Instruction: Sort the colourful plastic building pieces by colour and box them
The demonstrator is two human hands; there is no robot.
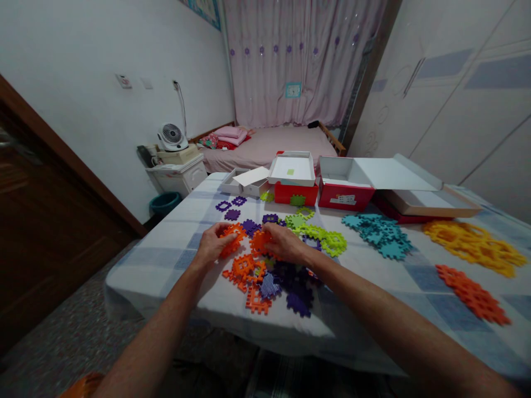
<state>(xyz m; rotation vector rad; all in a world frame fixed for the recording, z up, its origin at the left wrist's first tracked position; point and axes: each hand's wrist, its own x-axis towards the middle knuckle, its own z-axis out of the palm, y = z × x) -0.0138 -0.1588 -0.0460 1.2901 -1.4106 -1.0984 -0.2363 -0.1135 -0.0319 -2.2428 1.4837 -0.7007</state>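
Note:
My left hand [214, 242] is closed around an orange interlocking building piece [234, 241] with toothed edges. Just to its right, my right hand [282, 242] grips another orange building piece [258, 243], its fingertips partly hidden. Below both hands lies a mixed heap with orange pieces [243, 266], dark purple pieces [299, 298] and a bluish-purple piece [270, 286]. Lime green pieces [333, 242] are bunched beyond my right wrist. Several loose purple pieces [232, 214] rest past my left hand.
Sorted piles of teal pieces [379, 235], yellow pieces [475, 246] and red-orange pieces [473, 293] lie at the right. Along the table's far side stand a red box [296, 194], an open red box [345, 197] and a shallow white box [232, 184]. A checked cloth [157, 265] covers the table.

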